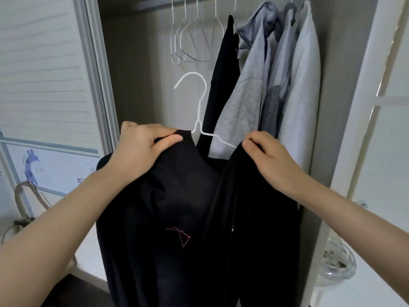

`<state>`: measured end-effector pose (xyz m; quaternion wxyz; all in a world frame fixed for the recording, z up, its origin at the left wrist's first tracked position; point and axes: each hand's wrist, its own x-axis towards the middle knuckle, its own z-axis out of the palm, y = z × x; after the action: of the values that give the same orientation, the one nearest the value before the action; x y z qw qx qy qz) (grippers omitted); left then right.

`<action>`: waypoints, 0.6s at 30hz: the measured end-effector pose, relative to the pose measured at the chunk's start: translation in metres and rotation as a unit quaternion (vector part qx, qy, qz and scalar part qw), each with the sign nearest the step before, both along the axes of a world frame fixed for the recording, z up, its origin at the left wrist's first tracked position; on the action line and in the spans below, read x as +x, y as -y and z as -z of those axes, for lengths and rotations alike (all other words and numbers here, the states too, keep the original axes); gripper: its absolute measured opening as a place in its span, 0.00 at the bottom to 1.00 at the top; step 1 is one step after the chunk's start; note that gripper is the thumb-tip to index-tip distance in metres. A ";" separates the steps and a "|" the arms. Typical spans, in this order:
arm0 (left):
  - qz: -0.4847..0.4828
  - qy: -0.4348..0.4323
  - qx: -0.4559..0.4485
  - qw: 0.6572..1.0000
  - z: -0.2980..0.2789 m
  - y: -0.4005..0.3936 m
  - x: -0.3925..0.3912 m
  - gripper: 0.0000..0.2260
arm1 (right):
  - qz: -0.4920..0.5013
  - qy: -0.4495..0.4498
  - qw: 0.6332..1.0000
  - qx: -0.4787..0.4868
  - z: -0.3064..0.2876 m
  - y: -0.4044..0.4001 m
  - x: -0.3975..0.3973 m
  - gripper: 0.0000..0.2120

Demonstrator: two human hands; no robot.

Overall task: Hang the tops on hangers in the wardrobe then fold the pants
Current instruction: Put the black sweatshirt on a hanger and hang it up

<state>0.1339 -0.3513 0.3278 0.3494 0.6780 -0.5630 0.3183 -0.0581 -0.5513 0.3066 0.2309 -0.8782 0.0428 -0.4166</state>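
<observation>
A black top (177, 207) hangs between both hands, its shoulders spread left to right over a white hanger (200, 107) whose hook points up toward the wardrobe rail (155, 4) above. Left hand (141, 149) and right hand (269, 158) each pinch a shoulder, equally near.

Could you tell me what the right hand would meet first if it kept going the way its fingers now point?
Probably the bare arm of the white hanger, just beyond the right hand, which grips the black top; depth is uncertain.
</observation>
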 end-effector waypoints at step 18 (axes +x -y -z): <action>0.199 -0.463 -0.028 0.863 -0.010 -0.031 0.041 0.14 | 0.043 -0.106 0.990 -0.079 -0.041 0.047 -0.030 0.28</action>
<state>0.1752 -0.3200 0.3374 0.6445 0.6107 -0.4504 -0.0935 -0.0878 -0.5983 0.3477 0.1365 -0.9305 0.0715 -0.3323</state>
